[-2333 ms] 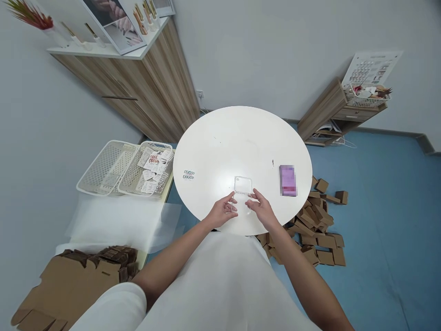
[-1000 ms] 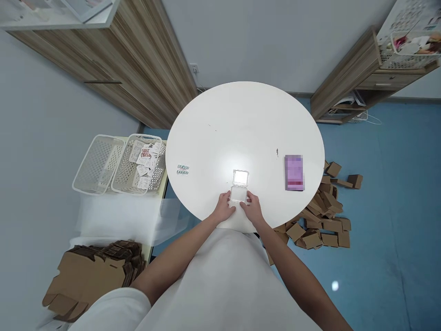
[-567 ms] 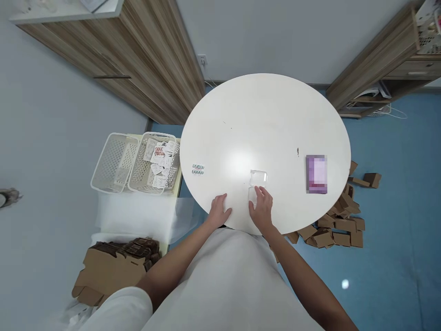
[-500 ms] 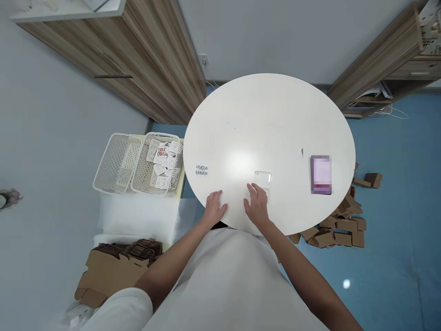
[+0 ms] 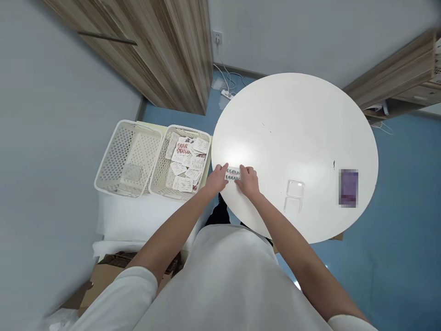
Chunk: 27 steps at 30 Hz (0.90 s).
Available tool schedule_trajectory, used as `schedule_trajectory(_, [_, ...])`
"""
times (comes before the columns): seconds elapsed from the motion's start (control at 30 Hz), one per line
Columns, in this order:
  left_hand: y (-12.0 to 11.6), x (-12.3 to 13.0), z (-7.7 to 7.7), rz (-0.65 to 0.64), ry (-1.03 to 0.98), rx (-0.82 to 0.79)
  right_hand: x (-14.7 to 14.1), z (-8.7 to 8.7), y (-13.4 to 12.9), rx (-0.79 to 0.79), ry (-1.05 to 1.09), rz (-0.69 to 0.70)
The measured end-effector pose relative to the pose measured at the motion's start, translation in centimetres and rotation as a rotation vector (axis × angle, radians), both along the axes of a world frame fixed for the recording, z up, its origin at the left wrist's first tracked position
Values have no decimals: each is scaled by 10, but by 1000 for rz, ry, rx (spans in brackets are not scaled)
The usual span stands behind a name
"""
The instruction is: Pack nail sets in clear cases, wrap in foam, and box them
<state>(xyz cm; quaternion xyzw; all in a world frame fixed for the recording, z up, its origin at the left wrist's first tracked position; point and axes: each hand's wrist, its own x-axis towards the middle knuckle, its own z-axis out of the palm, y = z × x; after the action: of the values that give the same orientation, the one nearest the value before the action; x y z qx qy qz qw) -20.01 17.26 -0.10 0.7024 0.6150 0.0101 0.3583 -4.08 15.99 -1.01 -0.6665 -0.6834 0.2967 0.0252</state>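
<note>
A small white card (image 5: pixel 233 174) with two rows of small green pieces, which look like false nails, is at the left front of the round white table (image 5: pixel 292 119). My left hand (image 5: pixel 217 179) pinches its left edge between thumb and fingers. From the other side, my right hand (image 5: pixel 248 181) closes on its right edge. Farther right lies an opened clear plastic case (image 5: pixel 295 189), apart from both hands.
Left of the table stands a white basket (image 5: pixel 155 181) of printed cards, some with red pieces. Beside it, another white basket (image 5: pixel 103 170) holds a clear item. A blurred purple block (image 5: pixel 348 187) lies at the table's right. Cardboard boxes (image 5: pixel 99 287) sit lower left.
My view has turned left. Both hands have moved to the green card and taken hold of its two sides. My right hand has left the clear case.
</note>
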Motion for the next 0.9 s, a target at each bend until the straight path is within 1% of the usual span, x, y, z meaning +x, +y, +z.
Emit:
schedule_trajectory(0.17, [2, -1, -4, 14, -50, -28, -11, -2, 4, -44, -41, -40])
schedule_trajectory(0.37, [-1, -1, -6, 41, -76, -24, -15, 2, 4, -70, -48, -89])
schedule_trajectory(0.6, [-10, 3, -8, 100, -86, 36, -20, 5, -1, -30, -54, -76])
schedule_trajectory(0.73, [-16, 2, -10, 123, -157, 83, -15, 5, -6, -6, 78, -81])
schedule_trajectory(0.83, [-22, 1, -8, 105, -283, 94, -3, 7, -13, -28, 281, -97])
schedule_trajectory(0.9, [-28, 2, -3, 83, -347, 92, 10, 10, -20, -55, 415, -123])
